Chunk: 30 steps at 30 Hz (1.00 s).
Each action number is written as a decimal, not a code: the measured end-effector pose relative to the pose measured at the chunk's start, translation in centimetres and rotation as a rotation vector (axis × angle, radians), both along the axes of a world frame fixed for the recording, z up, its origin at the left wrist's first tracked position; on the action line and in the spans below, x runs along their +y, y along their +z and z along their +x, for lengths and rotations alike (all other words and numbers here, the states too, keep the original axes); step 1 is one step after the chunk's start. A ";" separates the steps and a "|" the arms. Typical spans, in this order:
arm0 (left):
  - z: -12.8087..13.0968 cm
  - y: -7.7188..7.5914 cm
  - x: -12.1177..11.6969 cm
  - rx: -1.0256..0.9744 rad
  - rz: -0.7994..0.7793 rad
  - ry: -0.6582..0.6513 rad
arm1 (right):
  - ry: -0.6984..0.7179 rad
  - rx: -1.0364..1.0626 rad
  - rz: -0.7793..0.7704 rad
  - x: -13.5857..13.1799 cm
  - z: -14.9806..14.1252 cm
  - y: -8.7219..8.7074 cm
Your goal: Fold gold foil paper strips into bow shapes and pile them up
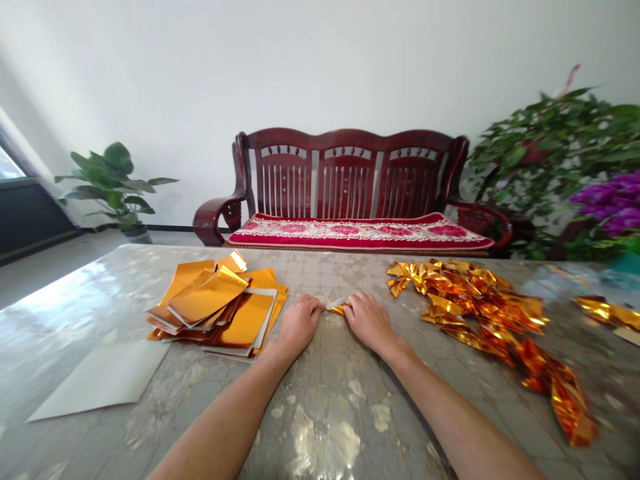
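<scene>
My left hand [300, 325] and my right hand [367, 322] rest on the tabletop close together, pinching a small folded piece of gold foil [338, 307] between their fingertips. Its silver-white end sticks up at the left, and much of it is hidden by my fingers. Left of my left hand lies a loose stack of gold foil sheets [220, 310] with white backs at some edges. Right of my right hand spreads a heap of pleated gold foil pieces [480, 310]. A separate pleated gold foil piece [607, 313] lies further right.
A white sheet [100, 380] lies on the glossy, marbled table cover [320, 427] at the front left. Beyond the table's far edge stand a dark red wooden bench [350, 160] with a red cushion, potted plants, and purple flowers at right.
</scene>
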<state>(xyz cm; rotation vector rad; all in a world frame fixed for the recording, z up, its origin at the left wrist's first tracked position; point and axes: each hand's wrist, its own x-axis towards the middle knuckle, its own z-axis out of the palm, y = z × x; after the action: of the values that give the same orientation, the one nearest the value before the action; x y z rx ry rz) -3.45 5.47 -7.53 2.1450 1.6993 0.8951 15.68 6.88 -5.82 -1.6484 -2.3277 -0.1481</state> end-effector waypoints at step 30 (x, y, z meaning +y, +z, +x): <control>1.3 1.1 -0.3 0.046 -0.042 0.004 | 0.087 0.226 -0.084 0.6 0.6 -0.4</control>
<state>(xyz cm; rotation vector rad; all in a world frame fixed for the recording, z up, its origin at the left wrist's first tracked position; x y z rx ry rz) -2.16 5.22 -6.44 2.1514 1.7287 0.8097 16.27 7.46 -6.22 -1.5107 -2.2544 0.1489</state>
